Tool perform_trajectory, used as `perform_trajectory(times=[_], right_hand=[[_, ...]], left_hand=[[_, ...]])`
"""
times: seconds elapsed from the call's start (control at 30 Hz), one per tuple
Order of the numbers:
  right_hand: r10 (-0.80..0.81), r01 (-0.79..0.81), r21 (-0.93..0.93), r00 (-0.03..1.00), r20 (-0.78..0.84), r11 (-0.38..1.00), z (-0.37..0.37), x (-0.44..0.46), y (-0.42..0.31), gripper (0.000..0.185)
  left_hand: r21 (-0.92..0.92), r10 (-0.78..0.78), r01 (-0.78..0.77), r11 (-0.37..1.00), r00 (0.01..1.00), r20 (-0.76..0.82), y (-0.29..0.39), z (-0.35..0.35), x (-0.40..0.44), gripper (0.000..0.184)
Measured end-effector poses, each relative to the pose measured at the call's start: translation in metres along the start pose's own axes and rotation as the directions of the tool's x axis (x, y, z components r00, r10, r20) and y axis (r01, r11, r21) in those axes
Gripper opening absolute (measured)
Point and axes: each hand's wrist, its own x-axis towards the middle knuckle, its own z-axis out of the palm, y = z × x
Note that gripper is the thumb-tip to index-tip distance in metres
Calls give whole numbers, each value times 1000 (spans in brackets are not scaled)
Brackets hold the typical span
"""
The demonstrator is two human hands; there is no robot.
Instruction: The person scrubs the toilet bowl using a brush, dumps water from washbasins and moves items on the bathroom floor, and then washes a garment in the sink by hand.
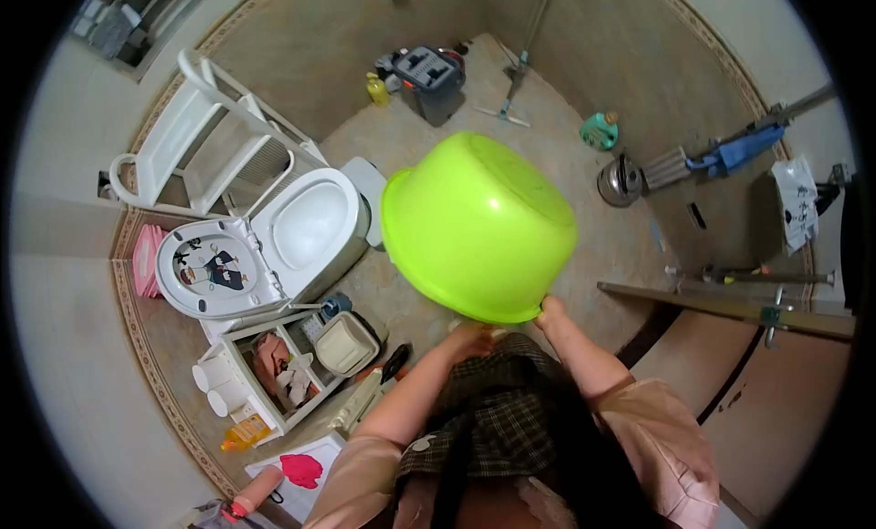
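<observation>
A large bright green plastic basin [484, 228] is held up in front of my body, tipped so its base faces up and away and its rim is turned down towards me. My right hand [549, 312] grips the rim at its lower right. Under the lower edge, my left hand [472, 339] holds the rim too, its fingers partly hidden by the basin. The basin's inside is out of sight.
An open toilet [315, 223] stands left, beside a white rack [224, 146]. A grey bin [429, 77], squeegee [511, 100], green bottle [599, 130] and metal kettle [620, 181] are farther off. A storage cart [283, 369] is lower left; a door edge [730, 310] juts in at right.
</observation>
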Motion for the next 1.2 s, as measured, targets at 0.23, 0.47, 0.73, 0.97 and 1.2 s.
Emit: perform_trajectory(times=[0.23, 0.47, 0.73, 0.97, 1.2], right_hand=[[-161, 180, 107, 973, -163, 978, 70, 20, -71, 28], [-145, 155, 95, 984, -103, 983, 130, 114, -156, 18], [6, 40, 306, 989, -148, 951, 332, 157, -213, 15], [-301, 294, 176, 953, 14, 939, 471, 189, -236, 32], [-494, 487, 80, 863, 106, 869, 586, 243, -235, 34]], left_hand=[[-273, 135, -267, 924, 897, -421, -33, -107, -32, 31], [-529, -22, -441, 725, 753, -658, -110, -173, -41, 16], [-573, -242, -193, 796, 767, -595, -155, -97, 32, 22], [-227, 89, -296, 928, 767, -635, 94, -6, 69, 32], [-329, 101, -456, 827, 696, -711, 169, 4, 62, 28]])
